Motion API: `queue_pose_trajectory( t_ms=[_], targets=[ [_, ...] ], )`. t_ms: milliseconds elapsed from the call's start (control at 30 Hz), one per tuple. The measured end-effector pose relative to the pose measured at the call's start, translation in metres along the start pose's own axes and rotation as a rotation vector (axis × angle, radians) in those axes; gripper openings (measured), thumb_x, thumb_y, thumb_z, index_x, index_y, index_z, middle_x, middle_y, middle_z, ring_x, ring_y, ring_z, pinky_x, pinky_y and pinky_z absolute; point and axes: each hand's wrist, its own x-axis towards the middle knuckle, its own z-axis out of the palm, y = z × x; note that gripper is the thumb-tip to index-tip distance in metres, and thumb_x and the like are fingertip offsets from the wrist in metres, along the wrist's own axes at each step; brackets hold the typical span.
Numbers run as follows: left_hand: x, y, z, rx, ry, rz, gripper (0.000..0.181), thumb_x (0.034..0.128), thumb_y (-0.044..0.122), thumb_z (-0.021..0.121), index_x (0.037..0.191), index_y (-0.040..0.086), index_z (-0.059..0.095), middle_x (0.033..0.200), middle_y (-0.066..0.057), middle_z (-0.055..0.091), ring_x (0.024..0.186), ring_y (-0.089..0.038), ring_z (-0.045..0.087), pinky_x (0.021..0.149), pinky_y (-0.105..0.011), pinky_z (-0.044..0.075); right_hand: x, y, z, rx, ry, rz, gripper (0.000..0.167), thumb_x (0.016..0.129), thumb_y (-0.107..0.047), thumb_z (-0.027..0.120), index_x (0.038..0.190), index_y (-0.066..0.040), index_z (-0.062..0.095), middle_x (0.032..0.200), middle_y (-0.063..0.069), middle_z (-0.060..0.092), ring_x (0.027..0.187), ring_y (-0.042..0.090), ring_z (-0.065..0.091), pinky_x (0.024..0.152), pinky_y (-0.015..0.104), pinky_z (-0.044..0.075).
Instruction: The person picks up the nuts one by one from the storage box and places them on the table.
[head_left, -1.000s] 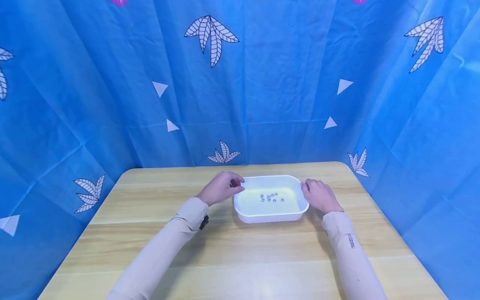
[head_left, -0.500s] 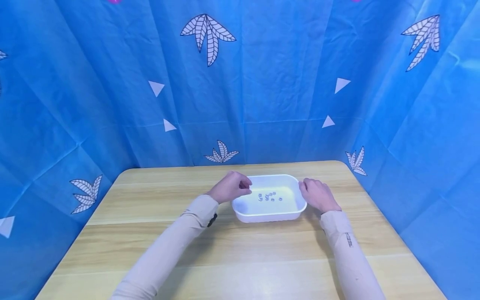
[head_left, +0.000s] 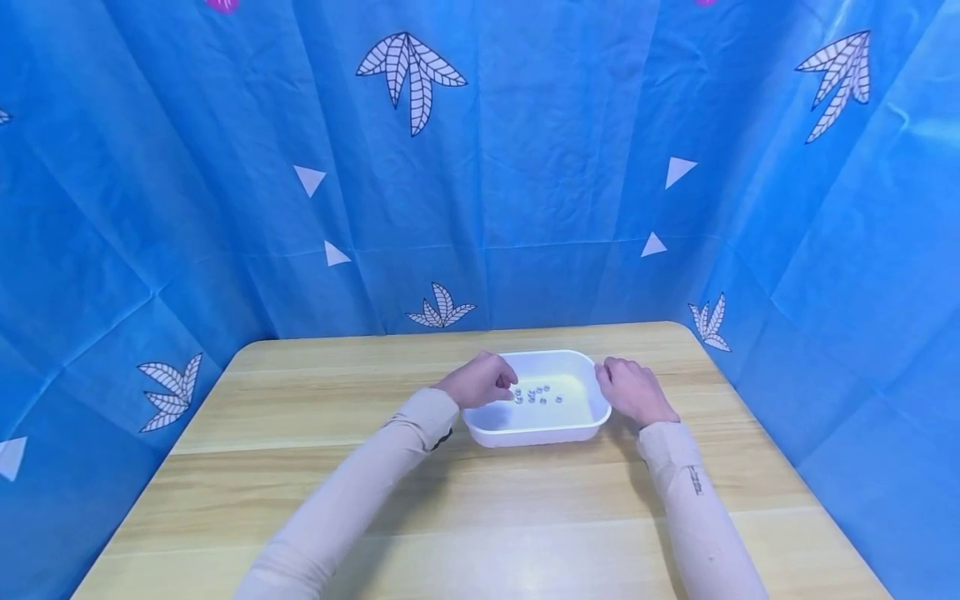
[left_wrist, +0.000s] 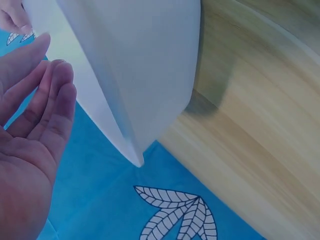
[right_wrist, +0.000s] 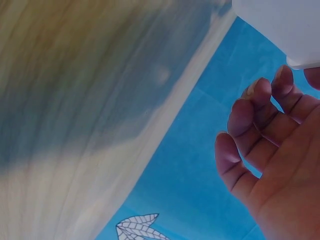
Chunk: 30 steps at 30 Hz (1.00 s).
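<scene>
A white tray holds several small, shiny, clear pieces, too small to identify. The left hand hangs over the tray's left side, beside the leftmost pieces. In the left wrist view, this hand has a gap between thumb and bent fingers, with nothing visible in it, near the tray wall. At the right rim, the right hand holds the edge. The right wrist view has that hand with its other fingers loosely bent below the tray; the contact is partly cut off.
The tray stands toward the back of a light wooden table. Blue curtains with white leaf and triangle prints rise behind the table and along both sides.
The left hand has moved rightward from the tray's left rim to above its inside. The right hand has stayed at the right rim, and the view has shifted slightly.
</scene>
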Motion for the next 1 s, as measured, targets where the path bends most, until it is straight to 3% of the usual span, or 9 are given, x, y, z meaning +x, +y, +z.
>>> queue_pose_trajectory(
  t_ms=[267, 633, 1000],
  targets=[
    [0.013, 0.002, 0.008, 0.082, -0.061, 0.032, 0.028, 0.0920, 0.010, 0.077, 0.119, 0.002, 0.076, 0.115, -0.012, 0.078, 0.105, -0.020, 0.073, 0.096, -0.030, 0.060, -0.002, -0.002, 0.000, 0.013, -0.004, 0.012, 0.042, 0.110, -0.032, 0.039, 0.108, -0.002, 0.069, 0.101, 0.017, 0.073, 0.100, 0.040, 0.069, 0.092, 0.058, 0.055],
    [0.031, -0.003, 0.018, 0.194, -0.093, 0.010, 0.028, 0.0900, 0.011, 0.080, 0.117, 0.006, 0.077, 0.114, -0.007, 0.078, 0.107, -0.018, 0.070, 0.096, -0.028, 0.058, 0.000, 0.002, 0.001, 0.023, -0.020, 0.023, 0.042, 0.109, -0.034, 0.038, 0.105, -0.005, 0.068, 0.093, 0.012, 0.070, 0.090, 0.031, 0.067, 0.086, 0.053, 0.055],
    [0.042, 0.005, 0.019, 0.301, -0.118, -0.009, 0.025, 0.0881, 0.008, 0.081, 0.112, 0.006, 0.076, 0.113, -0.007, 0.076, 0.110, -0.020, 0.068, 0.102, -0.031, 0.056, 0.000, 0.003, 0.001, 0.020, -0.014, 0.017, 0.043, 0.109, -0.036, 0.038, 0.104, -0.006, 0.068, 0.093, 0.011, 0.070, 0.091, 0.032, 0.068, 0.088, 0.053, 0.056]
  ],
)
